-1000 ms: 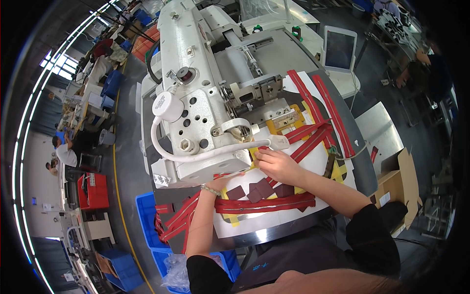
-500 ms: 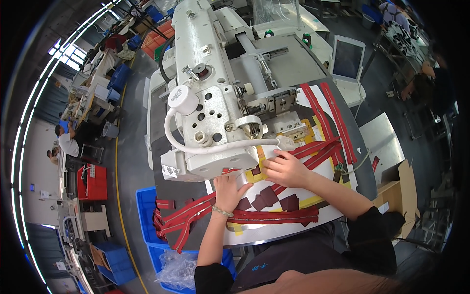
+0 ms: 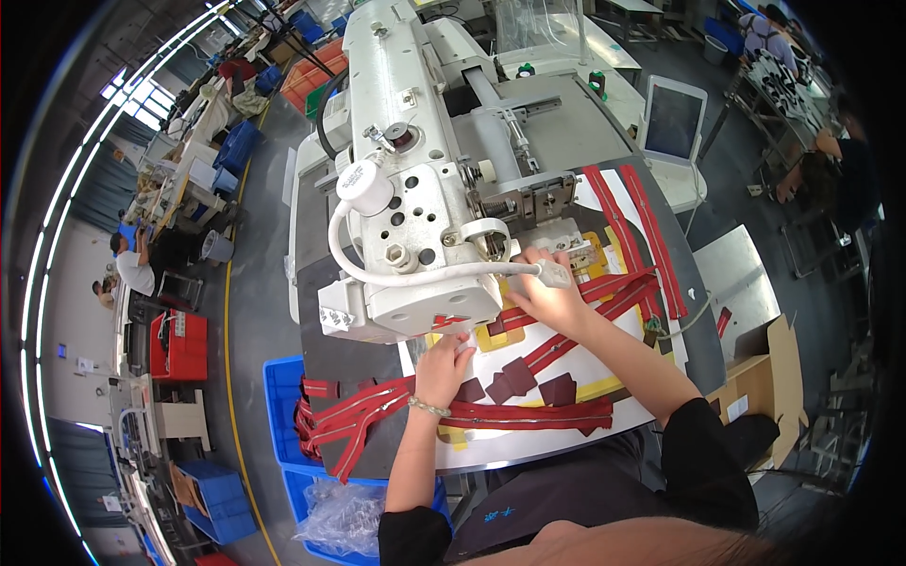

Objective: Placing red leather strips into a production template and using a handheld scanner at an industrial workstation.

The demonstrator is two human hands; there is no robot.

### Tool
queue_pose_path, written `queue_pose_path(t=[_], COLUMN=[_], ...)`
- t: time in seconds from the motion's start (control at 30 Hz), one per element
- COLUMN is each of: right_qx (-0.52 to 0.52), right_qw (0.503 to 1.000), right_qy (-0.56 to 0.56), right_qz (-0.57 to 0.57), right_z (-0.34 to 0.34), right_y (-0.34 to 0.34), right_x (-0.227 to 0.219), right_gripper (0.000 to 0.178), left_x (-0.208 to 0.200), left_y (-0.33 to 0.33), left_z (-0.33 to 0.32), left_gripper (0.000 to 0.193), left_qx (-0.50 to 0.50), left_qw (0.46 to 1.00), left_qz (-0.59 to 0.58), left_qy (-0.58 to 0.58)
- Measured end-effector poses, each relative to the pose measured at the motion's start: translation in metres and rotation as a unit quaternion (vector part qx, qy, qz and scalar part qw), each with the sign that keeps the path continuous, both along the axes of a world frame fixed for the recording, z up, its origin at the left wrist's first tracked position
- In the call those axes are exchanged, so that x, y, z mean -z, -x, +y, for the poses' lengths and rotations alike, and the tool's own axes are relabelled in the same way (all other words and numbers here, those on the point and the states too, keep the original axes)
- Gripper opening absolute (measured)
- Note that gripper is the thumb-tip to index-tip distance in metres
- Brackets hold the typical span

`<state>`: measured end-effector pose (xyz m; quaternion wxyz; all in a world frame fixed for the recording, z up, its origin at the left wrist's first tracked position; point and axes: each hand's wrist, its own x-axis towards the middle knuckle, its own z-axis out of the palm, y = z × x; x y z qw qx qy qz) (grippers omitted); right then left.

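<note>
A large white sewing machine [image 3: 415,236] stands before me, its head overhanging the work area. My left hand [image 3: 442,370], with a beaded bracelet at the wrist, is at the front edge below the head. Its thumb and forefinger are pressed together; what they hold, if anything, is too small to make out. My right hand [image 3: 552,300] reaches to the metal clamp [image 3: 572,247], thumb apart from the fingers, partly covered by the white cable's end. Beneath it, red zippers [image 3: 618,300] run across a yellow-edged template [image 3: 590,387]. Dark red fabric pieces [image 3: 514,377] lie between my hands.
Another red zipper [image 3: 528,416] lies along the near edge, and more hang off the left into a blue bin [image 3: 283,401]. Clear plastic bags [image 3: 344,519] fill a lower bin. An open cardboard box [image 3: 764,377] and a screen [image 3: 672,118] stand at right.
My right hand has moved up and away from me, to the clamp. My left hand's thumb has closed in against its forefinger. The whole view has shifted slightly.
</note>
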<state>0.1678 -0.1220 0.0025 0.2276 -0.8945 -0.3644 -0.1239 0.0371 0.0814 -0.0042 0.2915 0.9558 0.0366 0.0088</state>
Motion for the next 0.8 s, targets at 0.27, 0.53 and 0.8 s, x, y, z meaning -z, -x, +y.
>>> queue_pose_path(t=[0.27,0.53,0.8], right_qx=[0.023,-0.166,-0.121], right_qw=[0.997,0.926,0.922], right_qy=[0.069,-0.073,0.011], right_qz=[-0.018,0.33,0.367], right_z=[-0.006,-0.017,-0.005], right_y=[0.025,0.001,0.004], right_x=[0.003,0.015,-0.003], right_gripper=[0.032,0.023,0.031], left_x=[0.009,0.006,0.01], left_y=[0.0,-0.002,0.0], left_z=[0.007,0.011,0.009], left_gripper=[0.024,0.026,0.025], left_qx=[-0.038,-0.078,-0.059], left_qw=[0.992,0.968,0.975], left_qz=[-0.031,0.005,-0.001], left_qy=[0.115,0.24,0.215])
